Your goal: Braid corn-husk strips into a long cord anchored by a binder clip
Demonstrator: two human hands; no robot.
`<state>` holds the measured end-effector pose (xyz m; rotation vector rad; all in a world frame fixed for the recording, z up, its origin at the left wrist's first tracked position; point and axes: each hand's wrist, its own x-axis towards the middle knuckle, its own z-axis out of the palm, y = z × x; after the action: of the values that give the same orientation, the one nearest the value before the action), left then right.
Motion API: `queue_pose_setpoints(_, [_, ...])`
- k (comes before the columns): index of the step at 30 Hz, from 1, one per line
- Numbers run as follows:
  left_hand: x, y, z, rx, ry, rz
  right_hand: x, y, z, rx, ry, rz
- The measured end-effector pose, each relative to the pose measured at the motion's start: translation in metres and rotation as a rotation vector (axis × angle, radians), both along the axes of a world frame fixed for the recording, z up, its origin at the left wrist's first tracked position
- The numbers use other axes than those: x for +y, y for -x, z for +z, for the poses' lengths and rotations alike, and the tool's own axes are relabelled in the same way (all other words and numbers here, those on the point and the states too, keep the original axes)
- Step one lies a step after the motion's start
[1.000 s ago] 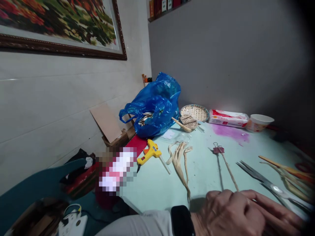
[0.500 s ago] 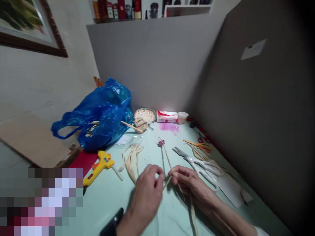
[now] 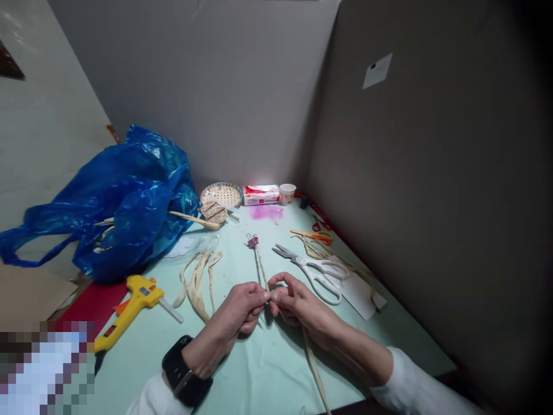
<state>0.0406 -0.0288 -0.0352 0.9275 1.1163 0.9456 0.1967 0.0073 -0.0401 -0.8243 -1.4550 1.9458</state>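
A thin twisted cord of pale plant fibre [image 3: 261, 266] runs from a dark pink binder clip [image 3: 253, 242] on the table down to my fingers. My left hand [image 3: 246, 305], with a black watch on its wrist, pinches the cord's near end. Touching it at the fingertips, my right hand [image 3: 296, 300] is closed on the same cord. A loose pale strip [image 3: 315, 369] trails from under my right hand toward the table's front edge. The exact crossing of the strands is hidden by my fingertips.
White-handled scissors [image 3: 319, 276] lie right of my hands, orange scissors [image 3: 317, 236] behind them. Loose fibre strips [image 3: 197, 285] and a yellow glue gun [image 3: 133, 305] lie left. Farther back are a blue plastic bag [image 3: 125, 202], a woven basket [image 3: 222, 195], a tissue pack [image 3: 261, 195] and a paper cup [image 3: 287, 193].
My left hand has come over to my right, and their fingertips now meet on the cord. The camera view has turned right and tilted down.
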Motion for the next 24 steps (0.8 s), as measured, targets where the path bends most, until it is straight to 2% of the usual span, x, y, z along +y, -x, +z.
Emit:
queue_pose_setpoints(6, [0.002, -0.001, -0.002, 0.036, -0.023, 0.010, 0.003, -0.001, -0.002, -0.132, -0.173, 0.036])
queue_pose_setpoints(12, [0.003, -0.006, -0.005, 0.151, -0.044, 0.085, 0.007, -0.010, 0.009, -0.394, -0.520, 0.082])
queue_pose_setpoints(18, [0.003, -0.008, -0.001, 0.276, -0.081, 0.142, -0.003, -0.014, 0.022, -0.770, -0.847, -0.013])
queue_pose_setpoints(21, [0.002, -0.009, 0.001, 0.299, -0.091, 0.143, -0.012, -0.013, 0.019, -0.891, -1.011, -0.042])
queue_pose_setpoints(24, [0.001, -0.010, -0.001, 0.285, -0.059, 0.128, -0.026, -0.010, 0.011, -1.020, -1.270, -0.158])
